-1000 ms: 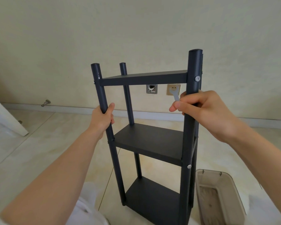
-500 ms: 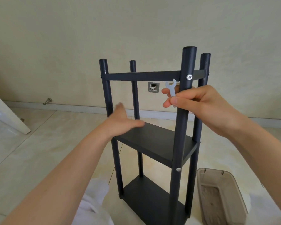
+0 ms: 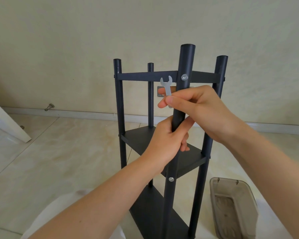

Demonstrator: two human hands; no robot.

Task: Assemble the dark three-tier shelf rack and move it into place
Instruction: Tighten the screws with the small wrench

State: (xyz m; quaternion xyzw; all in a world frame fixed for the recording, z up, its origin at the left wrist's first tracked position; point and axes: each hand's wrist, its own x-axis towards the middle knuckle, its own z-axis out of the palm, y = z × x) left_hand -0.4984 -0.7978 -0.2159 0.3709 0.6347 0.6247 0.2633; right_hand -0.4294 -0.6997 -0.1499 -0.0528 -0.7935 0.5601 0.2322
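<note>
1. Standing upright on the floor (image 3: 59, 161), the rack (image 3: 145, 77) had swung round since a second before, bringing one corner post (image 3: 186, 62) nearest the camera.
2. The left hand (image 3: 167, 138) had left the side post (image 3: 118, 100) and wrapped this corner post, just below the right hand (image 3: 202, 107), which curled round it while pinching a small wrench (image 3: 166, 84).
3. Both grips suggested a lift or a last tightening.
4. Counted: three shelves (image 3: 140, 138), four posts, two bolts (image 3: 184, 77) showing, one wrench, one tub (image 3: 235, 209) beside.
</note>
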